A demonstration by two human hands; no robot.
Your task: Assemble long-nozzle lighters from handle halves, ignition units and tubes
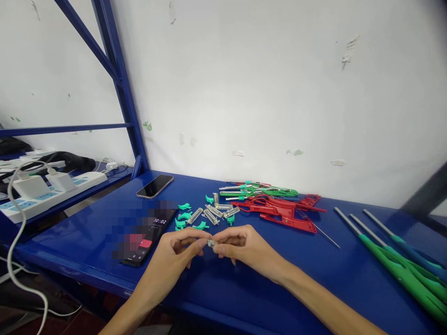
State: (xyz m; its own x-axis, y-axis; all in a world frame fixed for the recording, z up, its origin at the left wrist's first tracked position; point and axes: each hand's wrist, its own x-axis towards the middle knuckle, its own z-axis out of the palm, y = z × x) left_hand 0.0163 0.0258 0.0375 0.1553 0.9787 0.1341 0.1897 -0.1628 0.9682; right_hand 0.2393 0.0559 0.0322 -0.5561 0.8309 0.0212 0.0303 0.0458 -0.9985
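Observation:
My left hand point(179, 249) and my right hand point(240, 244) meet over the front of the blue table, thumbs and fingertips pinched together. Between them is a small, pale, partly see-through part point(211, 243); the fingers cover most of it. Just beyond my hands lie several clear oblong plastic pieces point(212, 214), like small lighter tanks. Around these are scattered several curved teal trigger-like pieces point(184, 217). To their right, red handle shells point(279, 211) lie in a loose heap. Behind the shells are green handle shells with metal rods point(258, 190).
Long-nosed lighters with green and blue handles point(401, 265) lie at the right. A lit phone point(153, 232) is left of my hands, with another phone point(155, 186) behind it. A power strip point(52, 193) with a white cable point(17, 260) stands at far left, beside a blue metal frame point(120, 79).

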